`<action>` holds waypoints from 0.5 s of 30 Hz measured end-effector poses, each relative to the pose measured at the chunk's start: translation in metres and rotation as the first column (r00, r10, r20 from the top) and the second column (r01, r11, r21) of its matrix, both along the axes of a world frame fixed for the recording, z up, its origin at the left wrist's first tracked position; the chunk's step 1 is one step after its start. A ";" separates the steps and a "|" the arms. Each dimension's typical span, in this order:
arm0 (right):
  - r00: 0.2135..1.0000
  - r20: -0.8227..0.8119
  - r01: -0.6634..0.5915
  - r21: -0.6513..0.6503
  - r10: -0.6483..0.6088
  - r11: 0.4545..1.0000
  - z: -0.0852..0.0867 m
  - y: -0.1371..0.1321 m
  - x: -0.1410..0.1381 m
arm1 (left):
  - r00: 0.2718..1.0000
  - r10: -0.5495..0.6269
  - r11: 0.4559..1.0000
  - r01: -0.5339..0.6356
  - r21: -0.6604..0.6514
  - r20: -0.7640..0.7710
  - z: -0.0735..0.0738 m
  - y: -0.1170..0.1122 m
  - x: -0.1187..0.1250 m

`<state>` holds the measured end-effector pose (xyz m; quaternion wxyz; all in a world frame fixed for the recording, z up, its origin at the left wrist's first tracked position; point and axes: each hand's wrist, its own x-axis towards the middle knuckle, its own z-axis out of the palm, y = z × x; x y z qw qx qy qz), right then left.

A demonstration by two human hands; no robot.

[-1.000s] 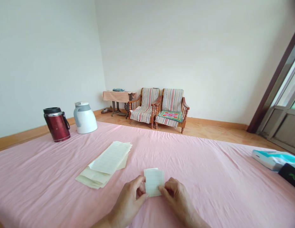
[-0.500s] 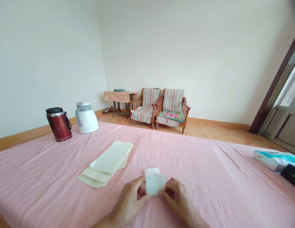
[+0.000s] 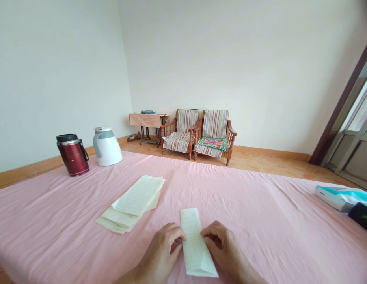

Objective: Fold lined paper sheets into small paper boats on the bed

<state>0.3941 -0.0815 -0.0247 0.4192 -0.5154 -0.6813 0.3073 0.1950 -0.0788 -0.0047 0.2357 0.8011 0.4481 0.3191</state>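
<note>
A narrow folded strip of gridded paper (image 3: 196, 241) lies flat on the pink cloth in front of me. My left hand (image 3: 160, 254) presses its left edge with curled fingertips. My right hand (image 3: 223, 249) pinches the strip's right edge. A loose stack of the same gridded sheets (image 3: 132, 202) rests on the cloth to the left, a little beyond my left hand.
A pink cloth covers the table (image 3: 260, 205). At the far left stand a dark red flask (image 3: 72, 154) and a white kettle (image 3: 107, 146). A teal and white pack (image 3: 339, 197) and a black object (image 3: 362, 217) lie at the right edge. Two striped chairs (image 3: 198, 134) stand by the wall.
The paper was a small folded square held up between both hands. It has been unfolded toward me into a long strip lying on the cloth, and both hands have lowered onto its edges.
</note>
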 end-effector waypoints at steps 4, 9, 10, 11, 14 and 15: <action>1.000 -0.001 0.008 0.020 -0.008 1.000 -0.006 0.000 0.002 | 0.998 -0.031 0.999 0.029 0.040 0.048 -0.003 0.007 0.002; 1.000 0.010 -0.001 0.068 0.000 0.998 -0.014 0.000 0.004 | 0.997 -0.051 0.997 0.047 0.067 0.064 -0.007 0.014 0.004; 1.000 0.007 -0.002 0.069 0.002 0.998 -0.014 0.000 0.005 | 0.997 -0.056 0.996 0.052 0.068 0.061 -0.007 0.014 0.003; 1.000 0.005 -0.004 0.069 0.003 0.998 -0.013 0.000 0.005 | 0.997 -0.058 0.996 0.054 0.066 0.056 -0.007 0.013 0.003; 1.000 0.001 -0.010 0.070 0.010 0.997 -0.011 0.000 0.006 | 0.997 -0.071 0.997 0.070 0.042 0.031 -0.006 0.011 0.001; 1.000 0.000 -0.014 0.069 0.014 0.998 -0.011 0.000 0.006 | 0.997 -0.078 0.996 0.077 0.037 0.019 -0.004 0.011 0.001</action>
